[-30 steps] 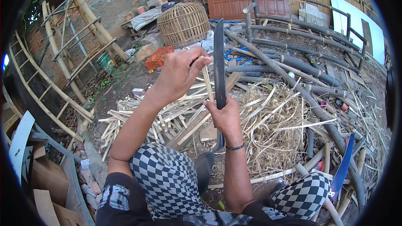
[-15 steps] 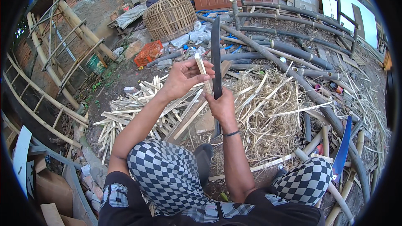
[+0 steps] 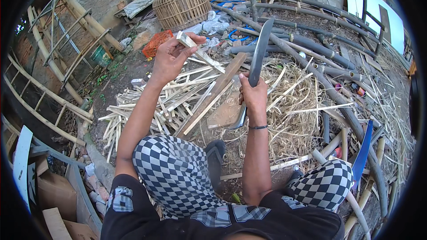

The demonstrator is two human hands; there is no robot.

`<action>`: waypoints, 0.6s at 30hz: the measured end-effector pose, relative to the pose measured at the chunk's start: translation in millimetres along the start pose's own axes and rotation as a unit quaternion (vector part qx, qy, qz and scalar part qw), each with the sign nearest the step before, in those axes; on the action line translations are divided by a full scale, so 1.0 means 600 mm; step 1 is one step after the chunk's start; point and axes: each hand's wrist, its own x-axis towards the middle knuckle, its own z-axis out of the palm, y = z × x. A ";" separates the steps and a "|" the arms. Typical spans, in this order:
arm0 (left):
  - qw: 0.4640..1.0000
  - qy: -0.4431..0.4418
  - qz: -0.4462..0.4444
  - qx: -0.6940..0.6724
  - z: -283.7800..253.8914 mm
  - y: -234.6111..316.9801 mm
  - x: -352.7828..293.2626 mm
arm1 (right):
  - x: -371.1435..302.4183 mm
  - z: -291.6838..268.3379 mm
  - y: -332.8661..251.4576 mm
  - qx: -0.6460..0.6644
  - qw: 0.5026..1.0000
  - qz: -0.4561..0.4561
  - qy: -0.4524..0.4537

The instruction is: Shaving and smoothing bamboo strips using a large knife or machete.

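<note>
At upper centre, a stick (image 3: 205, 57) slants down rightward, gripped by the left hand (image 3: 169, 63). Apart, right of centre, the right hand (image 3: 255, 98) clutches a knife (image 3: 260, 52).

1. Bamboo strip (image 3: 208, 59): pale, slim and straight, with squared edges; held between the left hand's (image 3: 170, 60) thumb and fingers, slanting down to the right, its lower end apart from the blade.
2. Machete (image 3: 261, 52): long, dark, broad blade, gripped in the right hand (image 3: 255, 98), tip upward, leaning slightly right; its curved lower end shows below the fist.
</note>
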 end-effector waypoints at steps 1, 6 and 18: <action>1.000 -0.004 0.011 0.001 0.007 0.005 0.000 | 0.009 -0.007 0.023 0.008 1.000 -0.013 0.004; 0.997 0.004 0.068 0.032 0.015 0.021 -0.006 | -0.009 -0.002 0.007 0.028 0.999 0.030 -0.003; 0.921 0.014 0.270 0.281 0.036 0.064 -0.001 | -0.010 0.007 0.007 -0.019 0.999 0.036 -0.016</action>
